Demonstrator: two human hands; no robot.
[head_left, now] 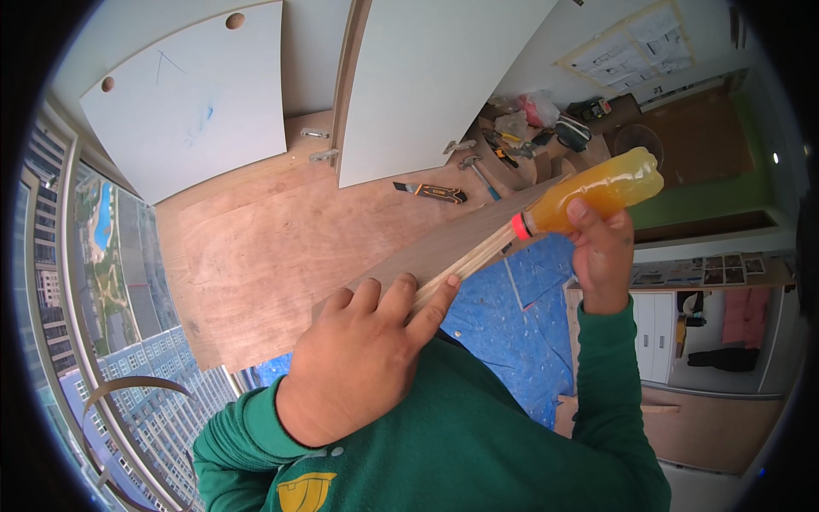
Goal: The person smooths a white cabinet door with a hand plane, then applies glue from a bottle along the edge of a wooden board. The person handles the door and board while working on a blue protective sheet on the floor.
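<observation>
We're apparently gluing: right hand (602, 254) gripping bottle (597, 189) at two o'clock, left hand (354, 367) over board (448, 246), pinch unclear; next needs steady squeezing.

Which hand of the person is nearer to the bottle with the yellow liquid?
Right. The right hand is closed around the bottle. The left hand is apart from it, lower and to the left in the picture, touching the brown board.
</observation>
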